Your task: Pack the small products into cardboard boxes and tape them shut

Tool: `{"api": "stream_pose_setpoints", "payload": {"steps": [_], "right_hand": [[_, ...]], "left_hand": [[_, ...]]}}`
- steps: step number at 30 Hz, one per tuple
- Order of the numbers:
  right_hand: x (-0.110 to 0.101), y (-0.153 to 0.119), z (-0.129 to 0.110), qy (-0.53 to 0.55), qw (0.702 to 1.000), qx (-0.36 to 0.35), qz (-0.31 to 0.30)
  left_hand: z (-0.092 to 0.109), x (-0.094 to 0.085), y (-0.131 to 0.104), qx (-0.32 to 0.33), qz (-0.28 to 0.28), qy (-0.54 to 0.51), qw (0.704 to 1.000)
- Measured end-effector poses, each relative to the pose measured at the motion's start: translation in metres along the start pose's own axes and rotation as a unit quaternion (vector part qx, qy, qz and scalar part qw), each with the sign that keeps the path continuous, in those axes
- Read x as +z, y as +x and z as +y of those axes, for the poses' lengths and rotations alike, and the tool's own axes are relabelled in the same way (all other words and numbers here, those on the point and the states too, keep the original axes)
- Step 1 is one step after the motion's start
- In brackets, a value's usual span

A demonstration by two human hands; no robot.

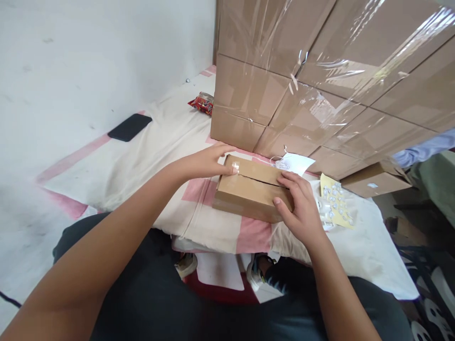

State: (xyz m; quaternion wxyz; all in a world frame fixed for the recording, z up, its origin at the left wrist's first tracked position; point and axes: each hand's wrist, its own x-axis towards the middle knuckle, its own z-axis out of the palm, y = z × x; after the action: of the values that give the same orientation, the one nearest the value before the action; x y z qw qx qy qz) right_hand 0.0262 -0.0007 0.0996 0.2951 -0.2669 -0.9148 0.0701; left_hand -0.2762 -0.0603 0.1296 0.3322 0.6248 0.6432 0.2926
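Observation:
A small brown cardboard box (249, 195) lies on the cloth-covered surface in front of me, its two top flaps folded down with a dark, narrow gap between them. My left hand (213, 161) is at its left end, thumb pressed on the top by a bit of clear tape (235, 166) and fingers reaching round the far left corner. Across the right end rests my right hand (299, 203), fingers on the top and thumb on the near flap, gripping the box. The box's right end is hidden under that hand.
Stacked cartons (284, 94) in clear wrap stand behind. A black phone (130, 127) and a red snack packet (202, 103) lie to the left. On the right are a yellow sheet with small pale pieces (336, 199), white paper (298, 163) and an open carton (373, 180).

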Motion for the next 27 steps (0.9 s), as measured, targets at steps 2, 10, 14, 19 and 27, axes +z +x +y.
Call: {"api": "stream_pose_setpoints", "payload": {"steps": [2,10,14,19,27], "right_hand": [[0.001,0.000,0.000,-0.001,1.000,0.001,0.001],[0.007,0.002,0.002,0.035,0.999,0.018,0.017],[0.008,0.002,-0.003,0.042,0.998,0.036,0.020],[0.001,-0.005,-0.002,0.106,0.993,0.044,-0.002],[-0.081,-0.040,0.166,-0.079,0.952,0.278,0.106]], "left_hand": [[-0.007,0.004,0.004,-0.023,-0.007,-0.089,0.996],[-0.013,0.002,-0.007,-0.074,-0.120,-0.160,0.977],[-0.010,0.003,-0.013,-0.063,-0.113,-0.138,0.982],[-0.005,0.022,-0.017,-0.111,-0.005,-0.124,0.986],[-0.004,0.047,-0.017,-0.138,0.099,-0.101,0.980]]}}
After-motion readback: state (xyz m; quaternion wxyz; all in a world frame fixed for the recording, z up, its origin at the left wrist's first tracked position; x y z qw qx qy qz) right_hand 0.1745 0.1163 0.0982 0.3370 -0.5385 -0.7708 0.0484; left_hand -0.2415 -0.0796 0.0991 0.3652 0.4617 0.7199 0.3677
